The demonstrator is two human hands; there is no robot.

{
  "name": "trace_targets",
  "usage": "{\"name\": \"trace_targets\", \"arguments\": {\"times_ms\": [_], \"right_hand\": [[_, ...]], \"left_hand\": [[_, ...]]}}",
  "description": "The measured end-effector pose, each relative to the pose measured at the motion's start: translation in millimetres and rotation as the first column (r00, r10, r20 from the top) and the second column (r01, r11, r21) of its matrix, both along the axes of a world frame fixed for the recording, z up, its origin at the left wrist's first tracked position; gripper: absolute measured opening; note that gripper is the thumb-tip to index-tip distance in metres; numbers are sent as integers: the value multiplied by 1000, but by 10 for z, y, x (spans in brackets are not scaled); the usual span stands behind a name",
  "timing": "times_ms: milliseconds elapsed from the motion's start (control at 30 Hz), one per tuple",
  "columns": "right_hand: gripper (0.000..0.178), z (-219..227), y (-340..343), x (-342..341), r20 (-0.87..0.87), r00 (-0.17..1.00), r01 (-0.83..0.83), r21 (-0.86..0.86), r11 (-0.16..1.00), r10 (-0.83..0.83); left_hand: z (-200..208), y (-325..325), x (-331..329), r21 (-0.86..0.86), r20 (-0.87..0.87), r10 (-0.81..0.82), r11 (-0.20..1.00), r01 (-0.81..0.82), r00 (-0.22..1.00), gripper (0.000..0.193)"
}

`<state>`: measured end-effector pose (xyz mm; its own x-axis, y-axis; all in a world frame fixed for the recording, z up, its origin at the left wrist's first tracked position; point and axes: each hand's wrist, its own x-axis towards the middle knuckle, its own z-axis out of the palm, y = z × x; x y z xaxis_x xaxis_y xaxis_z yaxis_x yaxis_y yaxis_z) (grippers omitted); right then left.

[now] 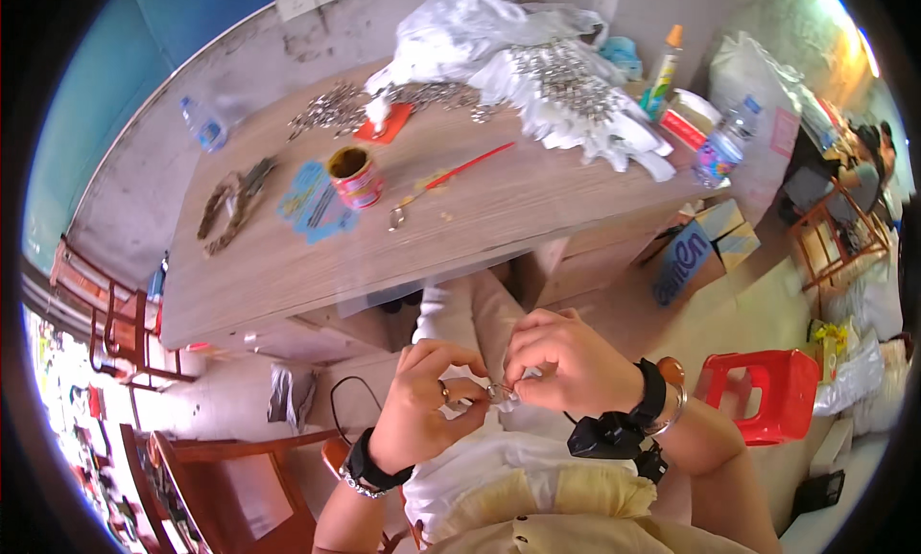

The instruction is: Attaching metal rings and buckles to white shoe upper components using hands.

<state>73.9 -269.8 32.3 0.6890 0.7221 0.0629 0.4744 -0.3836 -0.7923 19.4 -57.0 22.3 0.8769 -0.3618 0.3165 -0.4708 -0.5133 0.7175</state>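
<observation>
Over my lap, my left hand [432, 393] and my right hand [573, 364] meet with fingertips pinched. Between them is a small shiny metal piece [497, 392], mostly covered by the fingers, so its exact kind cannot be made out. Beyond them, on the wooden table [451, 233], lies another small silver metal piece [396, 216] beside a thin red stick [470, 165]. An open pink-red can [355, 178] stands on a blue printed sheet [312, 204]. Small silver metal pieces [331, 111] are heaped farther back, near an orange card [384, 124] with a white object on it.
White plastic bags [460, 31] bear another heap of metal pieces [566, 79]. A brown looped strap [233, 204] lies at the table's left. Bottles, including a clear one [726, 143], stand at both ends. A red stool [763, 396] is right, a wooden chair [230, 487] left.
</observation>
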Motion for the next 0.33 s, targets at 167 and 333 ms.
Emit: {"name": "trace_targets", "arguments": {"times_ms": [167,333], "right_hand": [[4,198,-452,-8,169,983,92,-101,991,-74],[6,515,-894,-6,321,922,234,-19,972,-216]], "left_hand": [[115,-376,302,-41,17,-154,987,155,988,11],[333,-827,638,-165,43,-301,938,304,953,11]]}}
